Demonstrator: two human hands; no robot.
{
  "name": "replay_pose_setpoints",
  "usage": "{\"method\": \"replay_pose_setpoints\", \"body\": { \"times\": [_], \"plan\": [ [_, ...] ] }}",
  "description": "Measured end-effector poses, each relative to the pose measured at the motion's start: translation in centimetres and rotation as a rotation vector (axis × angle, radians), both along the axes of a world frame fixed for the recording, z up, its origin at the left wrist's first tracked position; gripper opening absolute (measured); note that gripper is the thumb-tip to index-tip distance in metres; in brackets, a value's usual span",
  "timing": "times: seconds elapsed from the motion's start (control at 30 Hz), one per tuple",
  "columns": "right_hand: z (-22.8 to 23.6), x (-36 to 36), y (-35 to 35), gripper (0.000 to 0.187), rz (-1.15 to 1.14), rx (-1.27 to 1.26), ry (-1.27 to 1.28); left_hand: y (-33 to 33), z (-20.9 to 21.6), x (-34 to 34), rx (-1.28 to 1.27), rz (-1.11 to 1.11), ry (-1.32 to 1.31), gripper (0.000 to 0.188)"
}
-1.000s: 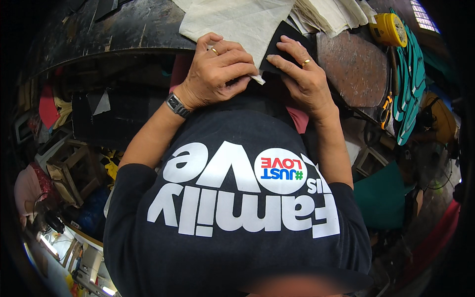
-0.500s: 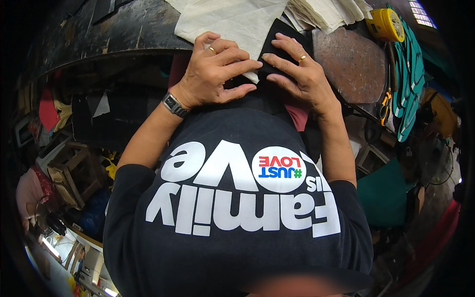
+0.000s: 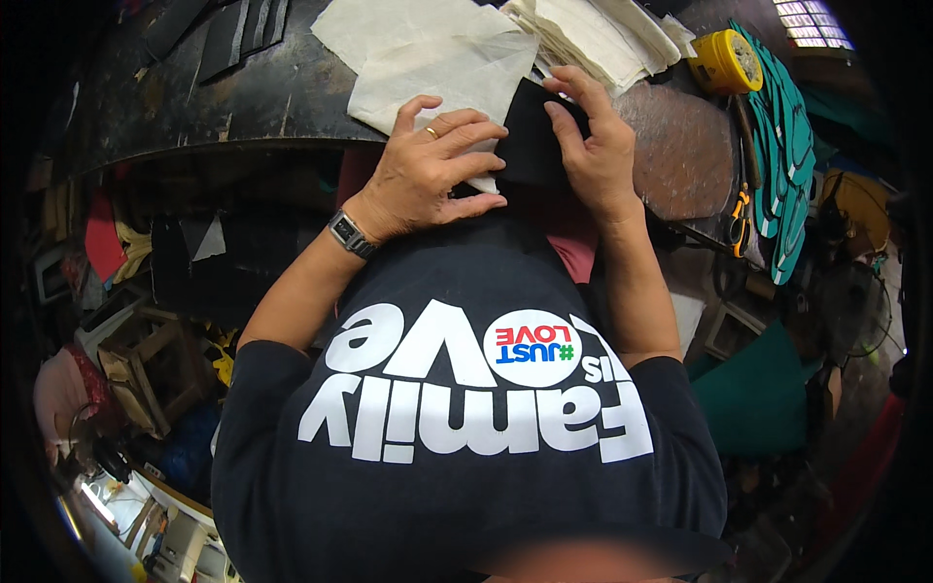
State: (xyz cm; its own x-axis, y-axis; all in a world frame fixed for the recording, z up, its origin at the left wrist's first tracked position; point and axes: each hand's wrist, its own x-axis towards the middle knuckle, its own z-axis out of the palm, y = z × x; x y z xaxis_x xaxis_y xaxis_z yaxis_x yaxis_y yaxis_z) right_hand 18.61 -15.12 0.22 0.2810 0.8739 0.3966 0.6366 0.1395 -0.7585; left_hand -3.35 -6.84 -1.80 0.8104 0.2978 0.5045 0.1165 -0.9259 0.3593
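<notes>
A cream cloth sheet lies at the table's front edge, its near corner over a black flat piece. My left hand rests on that corner, fingers spread and thumb apart, with a ring and a wristwatch on this arm. At the right edge of the black piece is my right hand. Its thumb and forefinger are bent and apart at the tips, touching or just above the piece; the other fingers are partly hidden. The black piece's near end blends into my dark shirt.
Stacked cream cloths lie at the back. To the right are a brown worn board, a yellow tub, orange-handled scissors and hanging green strips. Black strips lie at the far left of the dark table.
My right hand has drawn its fingers in from lying flat on the black piece to its right edge. My left hand stays on the cloth corner. The whole view has shifted slightly.
</notes>
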Motion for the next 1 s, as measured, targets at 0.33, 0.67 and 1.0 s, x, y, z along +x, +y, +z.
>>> {"method": "replay_pose_setpoints", "body": {
  "times": [0.33, 0.67, 1.0],
  "plan": [
    [-0.6, -0.6, 0.4, 0.060, 0.159, -0.128, -0.339, 0.2, 0.1, 0.1, -0.084, -0.051, 0.055, 0.039],
    [2.4, -0.5, 1.4, 0.073, 0.164, -0.233, 0.022, 0.4, -0.6, -1.9, -0.126, 0.209, -0.234, 0.063],
    [8.1, 3.0, 3.2, 0.081, 0.377, -0.001, 0.662, 1.8, -0.2, -2.2, -2.042, -0.552, -0.907, 0.113]
  ]
}}
